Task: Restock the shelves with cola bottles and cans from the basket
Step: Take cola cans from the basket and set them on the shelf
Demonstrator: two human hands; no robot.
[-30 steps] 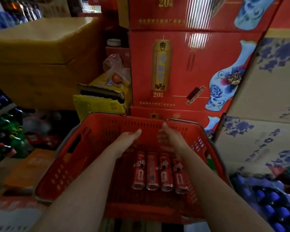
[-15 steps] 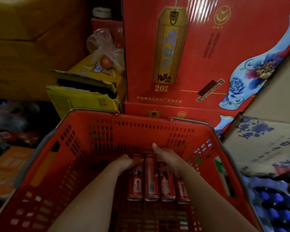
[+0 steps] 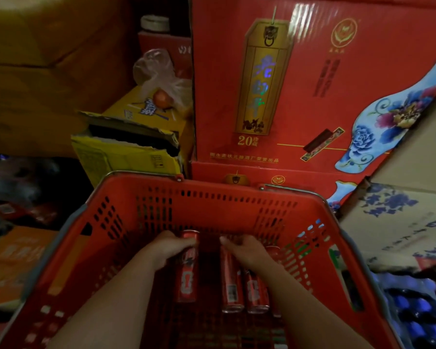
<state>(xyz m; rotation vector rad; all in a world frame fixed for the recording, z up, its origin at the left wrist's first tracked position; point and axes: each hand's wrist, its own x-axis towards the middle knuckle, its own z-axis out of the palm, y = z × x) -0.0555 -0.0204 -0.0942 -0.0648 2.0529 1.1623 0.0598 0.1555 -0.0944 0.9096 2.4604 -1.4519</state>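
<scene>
Both hands are down inside the red basket (image 3: 68,270), which sits against stacked red cartons (image 3: 312,84) beyond them; no shelf is visible from here. The left hand (image 3: 166,248) is closed around the far end of one slim cola can (image 3: 186,270), tilted clear of the others. The right hand (image 3: 247,250) is curled over the far ends of the remaining cans (image 3: 230,285) beneath it, grip unconfirmed; judged early stage, shelving not yet begun.

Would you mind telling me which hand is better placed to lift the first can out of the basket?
Left. The left hand is already wrapped around the leftmost can, which sits apart from the others. The right hand only rests on top of the cans lying side by side in the basket.
</scene>
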